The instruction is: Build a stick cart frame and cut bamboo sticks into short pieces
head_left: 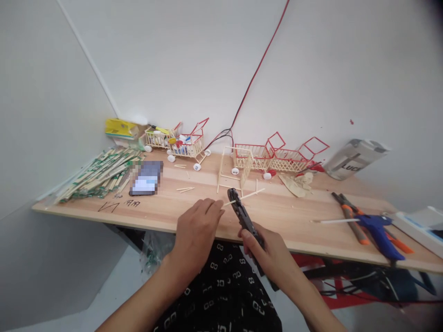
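My left hand [200, 226] pinches one end of a thin wooden stick [254, 193] just above the table's front edge. Wrapped around black-handled pliers [245, 219], my right hand [268, 251] holds them with the jaws at the stick, close to my left fingertips. Whether the jaws are closed on the wood is too small to tell. The far end of the stick points right. Behind it stands a partly built frame of wooden sticks [231, 176], with a slatted side on its right.
Small stick carts [188, 146] with white wheels line the wall, some red-trimmed [287, 159]. Wrapped chopsticks [100, 175] and a phone [147, 177] lie left. At right are a blue glue gun [379, 235], orange-handled pliers [358, 228] and a tilted bag [355, 159].
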Demonstrator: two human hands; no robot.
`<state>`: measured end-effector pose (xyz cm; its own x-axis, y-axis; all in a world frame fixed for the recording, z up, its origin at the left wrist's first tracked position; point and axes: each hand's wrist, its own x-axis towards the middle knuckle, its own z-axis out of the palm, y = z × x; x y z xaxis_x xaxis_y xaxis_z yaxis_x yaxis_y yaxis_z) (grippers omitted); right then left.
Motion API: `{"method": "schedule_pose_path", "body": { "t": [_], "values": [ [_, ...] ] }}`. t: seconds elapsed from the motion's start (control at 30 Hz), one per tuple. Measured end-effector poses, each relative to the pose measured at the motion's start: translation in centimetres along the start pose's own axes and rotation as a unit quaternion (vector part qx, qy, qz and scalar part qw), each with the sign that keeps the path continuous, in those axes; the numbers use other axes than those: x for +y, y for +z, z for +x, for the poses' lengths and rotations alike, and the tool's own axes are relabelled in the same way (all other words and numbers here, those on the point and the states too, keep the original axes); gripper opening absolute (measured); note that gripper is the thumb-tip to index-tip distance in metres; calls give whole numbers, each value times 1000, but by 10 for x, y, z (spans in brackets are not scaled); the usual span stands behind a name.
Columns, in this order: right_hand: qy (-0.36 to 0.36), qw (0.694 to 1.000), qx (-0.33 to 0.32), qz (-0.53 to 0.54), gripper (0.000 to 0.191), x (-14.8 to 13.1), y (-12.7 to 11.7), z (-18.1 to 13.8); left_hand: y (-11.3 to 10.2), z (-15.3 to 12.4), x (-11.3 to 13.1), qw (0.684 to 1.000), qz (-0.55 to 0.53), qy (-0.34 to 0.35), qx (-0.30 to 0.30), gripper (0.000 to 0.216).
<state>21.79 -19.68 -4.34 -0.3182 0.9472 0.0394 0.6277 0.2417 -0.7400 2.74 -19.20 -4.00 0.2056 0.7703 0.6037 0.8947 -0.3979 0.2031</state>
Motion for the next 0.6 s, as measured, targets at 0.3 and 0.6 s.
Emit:
{"method": "schedule_pose_path", "body": {
  "t": [0.3, 0.6],
  "values": [
    [16, 998, -61, 15, 46, -3, -4, -4, 1, -11, -8, 999, -21, -1, 43, 21],
    [128, 987, -77, 54, 56, 22, -7, -17, 25, -25, 2, 996, -77, -8, -48, 20]
  ]
}}
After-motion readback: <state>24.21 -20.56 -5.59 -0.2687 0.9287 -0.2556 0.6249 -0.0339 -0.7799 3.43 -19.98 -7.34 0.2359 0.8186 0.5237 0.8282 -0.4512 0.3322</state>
